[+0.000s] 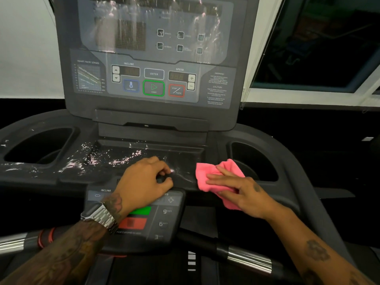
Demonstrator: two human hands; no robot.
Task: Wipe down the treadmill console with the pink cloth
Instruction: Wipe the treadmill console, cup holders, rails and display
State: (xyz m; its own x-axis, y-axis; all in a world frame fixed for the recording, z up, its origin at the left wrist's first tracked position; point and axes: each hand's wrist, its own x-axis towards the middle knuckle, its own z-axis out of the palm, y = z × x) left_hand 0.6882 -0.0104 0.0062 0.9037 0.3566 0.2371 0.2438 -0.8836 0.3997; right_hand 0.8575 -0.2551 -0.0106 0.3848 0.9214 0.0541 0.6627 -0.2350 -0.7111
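cloth: pink cloth (207,177) lies flat on the console (185,161) ledge at abt 4 o'clock in my view, just left of the R cup holder (257,161).
R hand: my right hand (238,191) is on top of it, fingers straight & spread, pressing it down; fingertips aim to 10 o'clock. No pinch.
L hand: left hand (146,179) sits at 6 o'clock, well nearer the middle, fingers curled over the ledge rim. Whether they grip a small dark knob there, can't tell.
dirt: white specks (98,159) spread from ledge centre out to 8-9 o'clock, twd the L cup holder (39,147).
key relation: mess lies at 9 o'clock from the cloth, long axis running L-R along the ledge, w/ the L hand in between.
next, my guess: sweep the cloth leftward; L hand prob needs to lift clear first.
screen: display panel (152,48) at 12 o'clock looks streaky too.
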